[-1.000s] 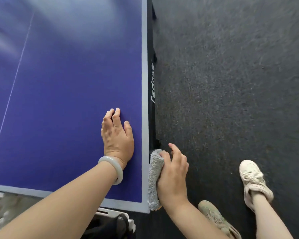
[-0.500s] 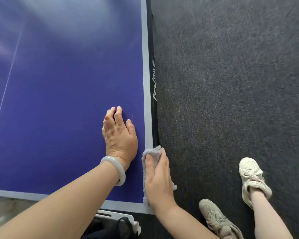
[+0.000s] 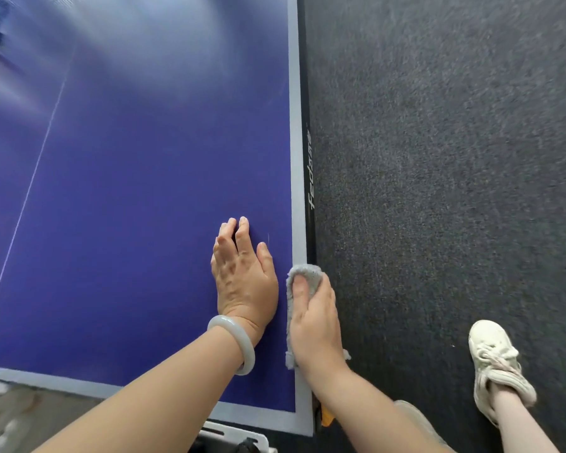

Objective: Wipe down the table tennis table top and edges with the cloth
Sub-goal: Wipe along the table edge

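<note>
The blue table tennis table fills the left half of the view, with a pale border line along its right edge and near end. My left hand lies flat on the blue top close to that right edge, fingers straight, a pale bangle on the wrist. My right hand grips a grey fluffy cloth folded over the right edge near the table's corner, thumb on top of the cloth, fingers wrapped down the black side rail.
Dark grey carpet covers the floor to the right of the table. My feet in pale sneakers stand on it near the corner. White table frame parts show under the near end. A pale floor area lies at the bottom left.
My right hand with the cloth has come up from the side rail onto the top border and slid forward along the edge. My left hand has stayed flat on the table.
</note>
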Available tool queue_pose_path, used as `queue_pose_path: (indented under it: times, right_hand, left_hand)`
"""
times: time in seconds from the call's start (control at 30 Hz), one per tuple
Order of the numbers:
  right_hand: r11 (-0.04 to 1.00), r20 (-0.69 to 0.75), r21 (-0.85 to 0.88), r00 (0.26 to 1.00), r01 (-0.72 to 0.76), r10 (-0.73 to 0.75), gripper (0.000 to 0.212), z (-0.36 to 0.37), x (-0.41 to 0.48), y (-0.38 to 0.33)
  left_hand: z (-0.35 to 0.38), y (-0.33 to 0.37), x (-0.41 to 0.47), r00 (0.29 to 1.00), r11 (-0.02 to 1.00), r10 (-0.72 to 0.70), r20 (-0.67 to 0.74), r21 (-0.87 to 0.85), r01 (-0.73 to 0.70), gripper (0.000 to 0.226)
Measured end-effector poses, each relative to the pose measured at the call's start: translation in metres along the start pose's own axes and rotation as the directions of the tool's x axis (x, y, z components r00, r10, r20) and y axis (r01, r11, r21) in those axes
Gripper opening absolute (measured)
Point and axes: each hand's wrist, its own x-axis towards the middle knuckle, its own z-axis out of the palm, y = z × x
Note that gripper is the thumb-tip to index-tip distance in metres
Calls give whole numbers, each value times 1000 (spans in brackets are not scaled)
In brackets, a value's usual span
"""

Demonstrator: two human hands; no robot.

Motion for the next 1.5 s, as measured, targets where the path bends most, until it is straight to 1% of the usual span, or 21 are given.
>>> queue_pose_path:
  times: [0.03,0.1,0.2,0.23,0.3,0.37,0.43,0.5,0.57,0.6,0.67,0.73,0.83,0.9,0.97,1.07,1.17,1.27,1.33,1.43,1.5]
  right_hand:
    - [1000,-30,-8,999,9,-9,83,3,21,-10]
    - [999,-38,-30,999,-13,12,68,6,75,-37]
    - [997,-39,-71,999,-29,27,66,4,122,-65]
    - [997,-34,-72,999,-20,17,65,5,118,-61]
    - [1000,-20,-29,1000,4,-5,65,4,83,-41]
    - [1000,-11,-8,1000,10,-10,74,2,36,-20]
    - [1000,14,-14,1000,15,-15,81,1,16,-11]
    - [1000,19,-20,1000,14,-13,72,0,30,-16]
    - [1000,23,-9,999,-30,30,65,1,66,-33]
    - [999,36,10,998,-51,51,66,2,87,-45]
    - [998,20,0,998,-58,58,71,4,121,-67]
    - [998,-14,-58,1000,-25,24,72,5,136,-76]
    - [998,-4,-70,1000,-2,2,70,4,136,-71]
    - [998,-9,-70,1000,-4,4,67,4,139,-69]
    - [998,-18,-63,1000,7,-8,65,4,139,-69]
    - [998,-31,-65,999,26,-28,64,4,142,-72]
    - [999,-6,-48,1000,10,-11,68,3,184,-101]
    - [999,-9,-43,1000,-17,16,72,3,254,-151]
    - [999,-13,-41,1000,-5,4,70,6,285,-166]
    - [999,-6,-17,999,37,-37,64,8,272,-142]
    - [997,8,47,998,61,-61,60,6,226,-108]
  left_hand:
    - [0,1,1,1000,1000,-2,1,0,2,55]
    - [0,2,2,1000,1000,-4,7,2,4,57]
    - [0,1,1,1000,1000,2,17,26,-2,56]
    - [-1,1,1,1000,999,4,14,32,-4,56]
    - [-1,-1,0,1000,999,5,8,40,-5,55]
    - [0,-2,1,1000,998,2,17,56,-3,54]
    - [-1,-1,-1,999,997,-8,39,83,5,54]
    - [-4,0,2,998,986,1,68,164,-12,53]
    - [-13,0,14,993,950,77,91,297,-101,48]
    - [-18,0,23,987,938,130,90,312,-152,42]
    - [-26,4,44,971,938,231,62,252,-239,32]
    - [-26,15,70,956,939,293,30,177,-293,34]
    - [-16,38,114,963,959,269,29,81,-271,49]
    - [-6,49,142,967,966,250,60,49,-253,53]
    - [4,53,158,967,970,237,94,35,-241,53]
    - [12,52,163,975,976,213,67,-58,-209,50]
    - [11,50,162,975,971,218,40,-111,-212,49]
    - [10,51,162,974,969,222,43,-125,-215,50]
    - [10,51,163,974,968,225,30,-120,-220,50]
    - [10,51,162,974,969,225,26,-114,-221,50]
    - [9,51,162,973,969,229,27,-97,-225,50]
